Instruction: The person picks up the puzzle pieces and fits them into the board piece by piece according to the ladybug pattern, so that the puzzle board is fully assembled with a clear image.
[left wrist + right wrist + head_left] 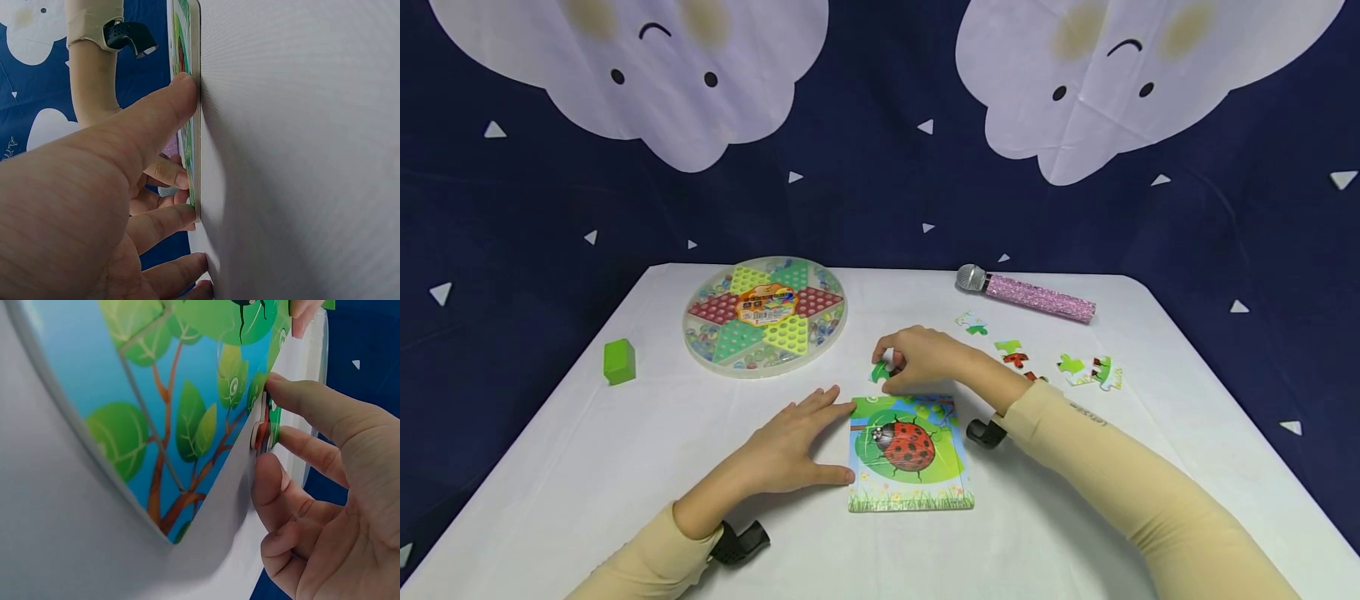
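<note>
A ladybug puzzle board [872, 479] lies flat on the white table, its picture facing up. My left hand [782, 446] is spread at the board's left side, with thumb and fingertips at its edge; the left wrist view shows the thumb [169, 100] against that edge. Just beyond the board's far edge, my right hand [925, 358] pinches a green and red puzzle piece [878, 372] between thumb and fingers. Seen from the right wrist, the piece [275, 425] stands on edge close to the board's corner, partly hidden by the fingers.
Several loose puzzle pieces [1072, 368] are scattered to the right, some near the right forearm. Behind them lies a pink glitter microphone [1037, 298]. A round Chinese checkers board [724, 343] with marbles sits at the back left, and a green block [620, 362] stands near the left edge.
</note>
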Demonstrator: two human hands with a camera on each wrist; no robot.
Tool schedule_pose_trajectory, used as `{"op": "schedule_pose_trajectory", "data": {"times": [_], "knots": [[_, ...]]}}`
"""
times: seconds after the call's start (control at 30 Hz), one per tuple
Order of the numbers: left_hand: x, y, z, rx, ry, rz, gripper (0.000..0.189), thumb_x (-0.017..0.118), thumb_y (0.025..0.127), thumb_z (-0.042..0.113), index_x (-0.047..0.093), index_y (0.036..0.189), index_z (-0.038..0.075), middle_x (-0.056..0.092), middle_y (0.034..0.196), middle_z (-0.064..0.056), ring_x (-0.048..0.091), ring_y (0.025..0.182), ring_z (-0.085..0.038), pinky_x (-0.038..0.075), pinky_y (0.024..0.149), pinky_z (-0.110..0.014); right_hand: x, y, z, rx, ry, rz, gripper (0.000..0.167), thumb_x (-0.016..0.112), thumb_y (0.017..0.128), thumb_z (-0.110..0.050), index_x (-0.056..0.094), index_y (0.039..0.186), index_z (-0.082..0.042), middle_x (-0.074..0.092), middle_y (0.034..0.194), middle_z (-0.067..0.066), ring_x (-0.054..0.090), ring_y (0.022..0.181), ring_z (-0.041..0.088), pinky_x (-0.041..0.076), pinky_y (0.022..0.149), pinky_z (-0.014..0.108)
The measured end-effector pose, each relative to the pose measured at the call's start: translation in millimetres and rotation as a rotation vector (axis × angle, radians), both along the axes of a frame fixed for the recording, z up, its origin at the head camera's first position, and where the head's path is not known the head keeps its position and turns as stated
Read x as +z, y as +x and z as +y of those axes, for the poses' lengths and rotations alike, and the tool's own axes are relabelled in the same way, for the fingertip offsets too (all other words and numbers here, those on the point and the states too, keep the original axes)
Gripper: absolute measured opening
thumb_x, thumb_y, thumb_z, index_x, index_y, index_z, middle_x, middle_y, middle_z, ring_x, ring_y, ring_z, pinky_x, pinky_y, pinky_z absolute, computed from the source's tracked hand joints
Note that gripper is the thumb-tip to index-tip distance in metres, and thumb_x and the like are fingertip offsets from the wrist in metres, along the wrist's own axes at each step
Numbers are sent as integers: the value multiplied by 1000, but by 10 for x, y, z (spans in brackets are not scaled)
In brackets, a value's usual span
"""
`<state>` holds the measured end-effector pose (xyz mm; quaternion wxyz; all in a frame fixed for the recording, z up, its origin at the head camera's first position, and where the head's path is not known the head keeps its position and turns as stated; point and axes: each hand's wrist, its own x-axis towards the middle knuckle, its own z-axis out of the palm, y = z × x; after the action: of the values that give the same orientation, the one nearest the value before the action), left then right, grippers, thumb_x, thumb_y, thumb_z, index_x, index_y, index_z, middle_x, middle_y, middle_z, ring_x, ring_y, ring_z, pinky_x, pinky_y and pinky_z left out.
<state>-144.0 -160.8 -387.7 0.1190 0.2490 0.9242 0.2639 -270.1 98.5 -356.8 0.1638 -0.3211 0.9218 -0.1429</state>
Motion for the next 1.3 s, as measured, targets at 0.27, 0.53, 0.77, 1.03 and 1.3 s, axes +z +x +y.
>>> {"op": "schedule_pose_trajectory", "data": {"times": [0.27, 0.53, 0.77, 1.03, 1.3], "knots": [[-8, -11, -1, 3, 2, -3, 95, 90, 83, 52, 51, 161, 13, 33, 175, -19, 29, 164, -44, 25, 129, -73, 8, -35, 43, 9, -1, -14, 43, 87, 92, -33, 74, 131, -23, 73, 107, 1, 66, 96, 15, 58, 89, 41], [-1, -17, 2, 5, -4, -1, 95, 90, 83, 52, 51, 161, 13, 33, 175, -19, 28, 164, -43, 25, 129, -72, 34, -51, 92, -2, 13, 1, 46, 89, 90, -29, 74, 133, -21, 73, 110, 2, 64, 98, 17, 56, 91, 42], [8, -16, 3, 4, -6, 4, 95, 90, 83, 52, 51, 161, 13, 33, 175, -19, 28, 164, -44, 24, 129, -73, 42, -45, 113, -36, 35, 22, 45, 90, 89, -33, 76, 130, -20, 71, 108, -2, 60, 95, 16, 54, 88, 39], [10, -11, 10, 10, -1, -13, 95, 90, 83, 52, 51, 161, 13, 33, 175, -19, 27, 164, -44, 23, 130, -72, 27, -44, 128, -10, 1, 18, 42, 90, 90, -31, 78, 127, -16, 70, 100, -4, 57, 87, 12, 51, 85, 35], [27, 18, 27, 18, 3, -18, 96, 91, 83, 51, 50, 161, 12, 33, 175, -20, 27, 164, -46, 22, 129, -73, -16, -53, 145, -9, -58, -11, 40, 91, 88, -27, 79, 124, -14, 72, 95, -5, 58, 82, 8, 52, 88, 33]]}}
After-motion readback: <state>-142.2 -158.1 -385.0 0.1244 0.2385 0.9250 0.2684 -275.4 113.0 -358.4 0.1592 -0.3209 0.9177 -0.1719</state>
